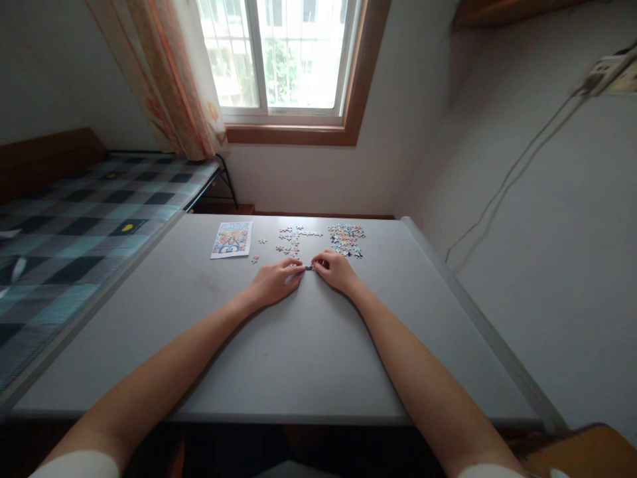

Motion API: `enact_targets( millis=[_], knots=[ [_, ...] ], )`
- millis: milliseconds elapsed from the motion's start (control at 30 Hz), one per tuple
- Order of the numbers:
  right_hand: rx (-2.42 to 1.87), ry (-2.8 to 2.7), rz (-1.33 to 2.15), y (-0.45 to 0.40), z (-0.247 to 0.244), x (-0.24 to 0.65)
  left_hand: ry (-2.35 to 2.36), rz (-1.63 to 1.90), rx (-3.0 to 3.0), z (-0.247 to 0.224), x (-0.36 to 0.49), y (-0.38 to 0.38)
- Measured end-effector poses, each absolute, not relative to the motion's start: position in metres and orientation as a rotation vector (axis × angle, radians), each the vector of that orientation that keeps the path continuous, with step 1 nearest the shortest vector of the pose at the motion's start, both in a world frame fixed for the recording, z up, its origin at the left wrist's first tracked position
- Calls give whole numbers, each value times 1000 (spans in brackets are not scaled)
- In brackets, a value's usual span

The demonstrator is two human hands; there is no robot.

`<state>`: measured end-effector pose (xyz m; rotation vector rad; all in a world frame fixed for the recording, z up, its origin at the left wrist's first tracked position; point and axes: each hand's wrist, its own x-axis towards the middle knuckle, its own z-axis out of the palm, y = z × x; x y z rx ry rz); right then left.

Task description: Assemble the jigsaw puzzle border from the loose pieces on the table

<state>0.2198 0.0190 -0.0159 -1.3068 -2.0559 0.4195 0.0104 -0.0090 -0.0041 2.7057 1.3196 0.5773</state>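
On the grey table, my left hand (277, 281) and my right hand (337, 271) meet almost fingertip to fingertip. Between them lies a small dark jigsaw puzzle piece (308, 268), low against the tabletop. My right thumb and fingers are pinched at its right end; my left fingers are closed at its left end. Whether it is one piece or two joined is too small to tell. Just beyond the hands is a partly joined jigsaw section (288, 250), with a joined strip (309, 233) above it. My fingers hide part of the near pieces.
A heap of loose puzzle pieces (347, 239) lies beyond my right hand. Left of the joined section are a printed picture sheet (231, 240) and stray pieces (263, 241). A checked bed (124, 199) adjoins the table's left; a wall with a cable (507, 174) stands right.
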Motion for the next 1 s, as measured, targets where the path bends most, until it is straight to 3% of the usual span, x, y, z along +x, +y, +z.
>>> enact_targets(
  millis=[1000],
  knots=[
    [-1293,-2031,428,19,-16,219,1311,579,2694,-3,10,-9]
  ],
)
